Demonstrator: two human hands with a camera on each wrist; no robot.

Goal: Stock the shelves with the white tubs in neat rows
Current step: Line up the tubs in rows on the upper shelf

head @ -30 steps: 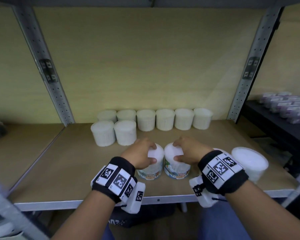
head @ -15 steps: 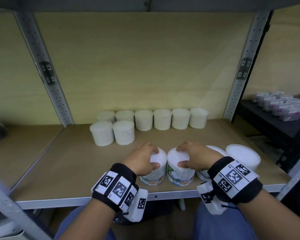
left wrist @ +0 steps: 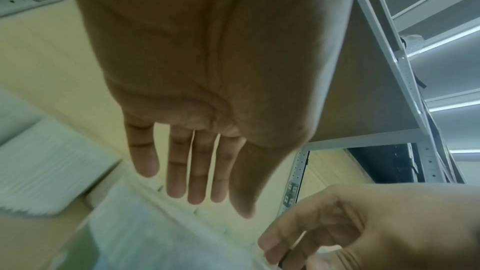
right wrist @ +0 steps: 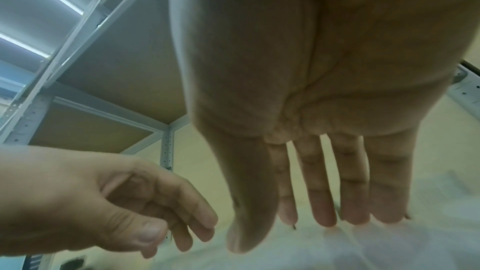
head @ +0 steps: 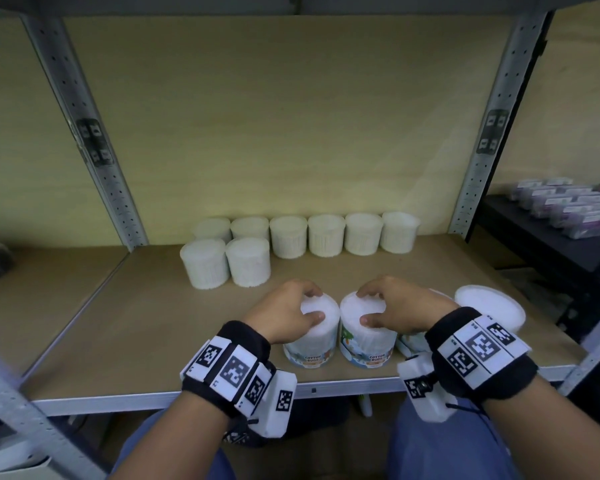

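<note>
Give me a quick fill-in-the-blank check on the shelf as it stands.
1. The back row holds ___ tubs.
2. The second row holds ___ tubs.
3. The left hand and right hand each grip a tub from the ___.
4. Both gripped tubs' labels read "Cotton ___".

Missing words: six; two; top; Buds

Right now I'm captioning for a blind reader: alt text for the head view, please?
Left hand and right hand each grip a labelled tub, left tub and right tub, side by side near the shelf front edge. Behind, stocked white tubs stand in rows.
</note>
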